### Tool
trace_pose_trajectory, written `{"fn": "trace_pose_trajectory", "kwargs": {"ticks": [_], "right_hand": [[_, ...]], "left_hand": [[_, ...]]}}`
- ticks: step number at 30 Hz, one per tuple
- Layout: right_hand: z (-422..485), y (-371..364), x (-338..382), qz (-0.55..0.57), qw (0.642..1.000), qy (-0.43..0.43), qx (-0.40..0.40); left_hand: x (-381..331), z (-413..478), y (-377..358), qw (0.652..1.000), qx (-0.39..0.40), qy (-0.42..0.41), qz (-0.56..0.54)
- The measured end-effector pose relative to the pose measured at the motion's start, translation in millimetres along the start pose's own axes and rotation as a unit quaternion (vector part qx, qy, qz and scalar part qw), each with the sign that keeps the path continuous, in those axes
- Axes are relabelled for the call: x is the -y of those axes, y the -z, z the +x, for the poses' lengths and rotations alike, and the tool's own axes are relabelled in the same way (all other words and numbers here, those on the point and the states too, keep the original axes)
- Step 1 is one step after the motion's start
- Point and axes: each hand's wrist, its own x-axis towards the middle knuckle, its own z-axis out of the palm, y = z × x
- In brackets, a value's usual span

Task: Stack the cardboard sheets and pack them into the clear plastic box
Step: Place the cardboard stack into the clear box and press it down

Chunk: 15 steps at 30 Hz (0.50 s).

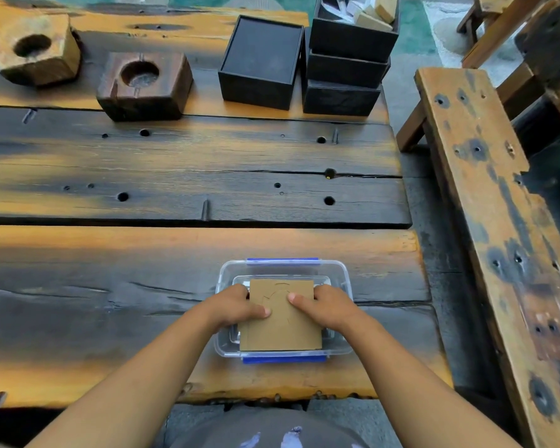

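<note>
A brown stack of cardboard sheets (283,328) sits inside the clear plastic box (283,268), which has blue clips at its near and far rims and rests near the table's front edge. My left hand (240,305) grips the stack's left edge, thumb lying on top. My right hand (320,303) grips the right edge the same way. The stack's near end overlaps the box's near rim; I cannot tell whether it lies flat on the bottom.
The wooden table (143,253) carries two hollowed wooden blocks (143,85) at the back left and black boxes (261,63) at the back right, one stack (346,66) holding paper and wood pieces. A wooden bench (485,205) runs along the right.
</note>
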Motion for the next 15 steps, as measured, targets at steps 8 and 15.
{"fn": "trace_pose_trajectory", "kwargs": {"ticks": [8,15], "right_hand": [[1.5,2.2,0.2,0.024,1.000,-0.006,0.014],[11.0,9.3,6.7,0.072,0.997,0.023,0.017]], "left_hand": [[2.3,4.4,1.1,0.999,0.037,0.007,0.004],[-1.2,9.0,4.9,0.999,0.045,0.001,-0.001]]}}
